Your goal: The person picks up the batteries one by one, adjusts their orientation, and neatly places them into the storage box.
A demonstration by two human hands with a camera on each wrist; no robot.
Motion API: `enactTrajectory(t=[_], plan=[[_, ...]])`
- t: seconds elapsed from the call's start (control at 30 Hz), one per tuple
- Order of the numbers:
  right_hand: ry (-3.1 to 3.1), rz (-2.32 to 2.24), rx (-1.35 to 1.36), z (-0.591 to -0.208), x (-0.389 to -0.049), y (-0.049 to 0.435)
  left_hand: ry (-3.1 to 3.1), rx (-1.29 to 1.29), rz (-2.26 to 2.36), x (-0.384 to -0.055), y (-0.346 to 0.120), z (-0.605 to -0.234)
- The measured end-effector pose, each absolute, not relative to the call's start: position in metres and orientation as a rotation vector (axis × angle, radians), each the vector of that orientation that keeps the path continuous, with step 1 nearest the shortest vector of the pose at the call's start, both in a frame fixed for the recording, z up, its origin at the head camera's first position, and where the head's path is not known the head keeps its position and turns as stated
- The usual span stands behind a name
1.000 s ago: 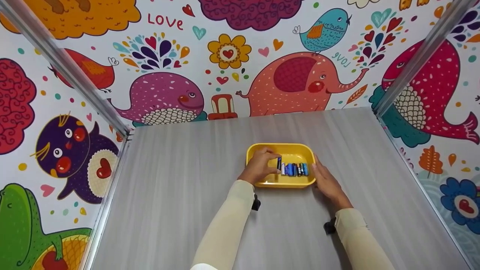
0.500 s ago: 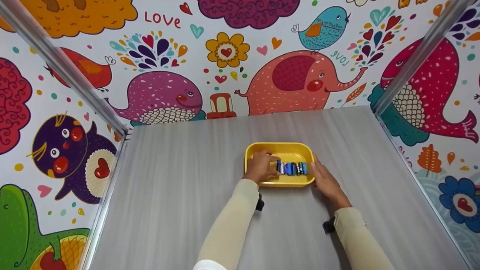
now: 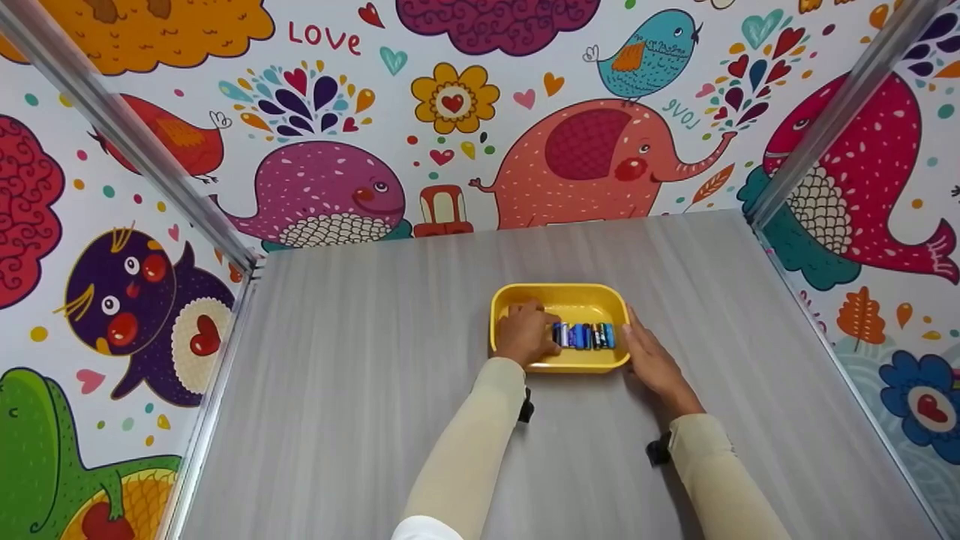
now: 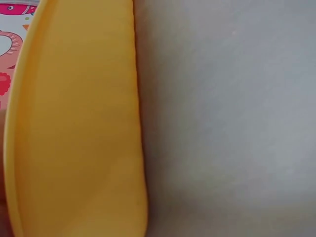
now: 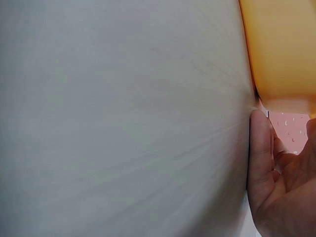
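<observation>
A yellow plastic tray (image 3: 577,368) sits on the grey table with several small batteries (image 3: 587,336) lined up side by side inside, mostly blue. My left hand (image 3: 523,334) reaches into its left part, thumb and index finger pinching the dark blue battery (image 3: 557,334) at the row's left end. Against the tray's right wall lies my right hand (image 3: 654,365), its fingers fairly straight. The left wrist view has only the tray's outer wall (image 4: 79,118) and the table. Low in the right wrist view, the right hand (image 5: 281,197) is beside the tray's end.
The wood-grain table (image 3: 360,360) extends around the tray on all sides. Walls with cartoon animals (image 3: 592,165) enclose it at the back and sides, with metal posts (image 3: 847,112) at the corners. Dark wrist cameras (image 3: 659,450) are strapped at both cuffs.
The left hand has lowered the dark blue battery from a slightly raised position to the left end of the row. My right hand has stayed at the tray's right side.
</observation>
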State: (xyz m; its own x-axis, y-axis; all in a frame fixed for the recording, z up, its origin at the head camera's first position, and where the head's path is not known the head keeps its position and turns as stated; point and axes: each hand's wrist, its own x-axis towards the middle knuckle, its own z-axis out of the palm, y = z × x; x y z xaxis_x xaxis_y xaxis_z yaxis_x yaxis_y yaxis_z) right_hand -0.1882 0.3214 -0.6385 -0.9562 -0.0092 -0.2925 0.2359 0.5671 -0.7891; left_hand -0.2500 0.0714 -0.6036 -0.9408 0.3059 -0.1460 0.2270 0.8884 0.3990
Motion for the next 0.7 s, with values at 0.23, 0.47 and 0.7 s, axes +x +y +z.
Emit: enactTrajectory(t=[0.23, 0.47, 0.7], plan=[[2.571, -1.356, 0.143, -0.6396, -0.1869, 0.3207, 2.872, 0.438, 0.479, -0.2491, 0.0731, -0.6045], [2.592, -1.387, 0.108, -0.6426, -0.1878, 0.3213, 2.841, 0.406, 0.533, -0.2480, 0.0741, -0.6022], [2.594, -1.365, 0.124, -0.6432, -0.1855, 0.3208, 2.806, 0.377, 0.577, -0.2457, 0.0746, -0.6010]])
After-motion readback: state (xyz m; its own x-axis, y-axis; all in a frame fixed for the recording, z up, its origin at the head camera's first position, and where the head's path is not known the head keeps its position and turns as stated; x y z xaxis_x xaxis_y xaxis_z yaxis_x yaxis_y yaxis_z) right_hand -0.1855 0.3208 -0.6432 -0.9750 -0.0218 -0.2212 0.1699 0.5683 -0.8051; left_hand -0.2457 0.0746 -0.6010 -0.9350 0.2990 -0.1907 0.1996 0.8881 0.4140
